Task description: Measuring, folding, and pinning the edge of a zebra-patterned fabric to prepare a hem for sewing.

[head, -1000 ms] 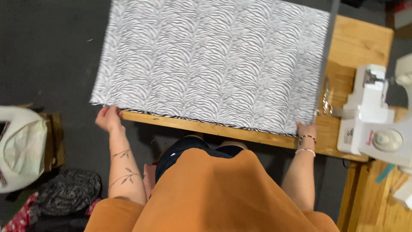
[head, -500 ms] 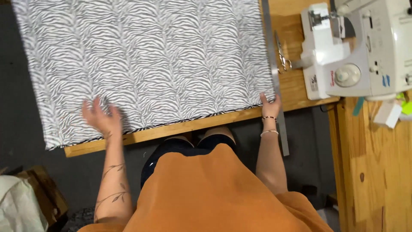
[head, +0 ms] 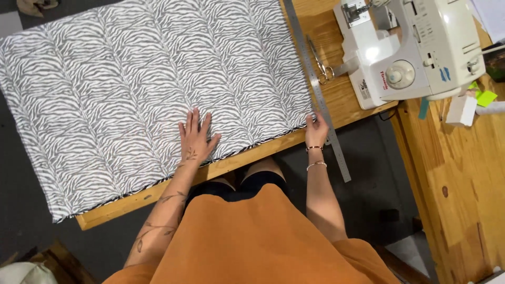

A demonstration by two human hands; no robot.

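My left hand (head: 195,138) lies flat and open, fingers spread, pressing on the striped cloth (head: 152,89) near its near edge. My right hand (head: 317,130) is at the cloth's near right corner, fingers curled loosely at the edge; whether it pinches the cloth or only touches it I cannot tell.

The cloth is already spread out over the desk (head: 363,100) and looks mostly flat, with faint lengthwise ridges running through it. Its near edge runs roughly along the desk's near edge, and its left part hangs past the desk's left end. I judge the laying-out largely done; what seems left is smoothing and squaring the edges.

The cloth's long axis runs left to right, tilted so the right end sits farther from me than the left. A metal ruler (head: 318,89) lies just beside the cloth's right edge, running far to near and overhanging the desk. Scissors (head: 321,60) lie just right of the ruler, and a white sewing machine (head: 415,47) stands farther right.
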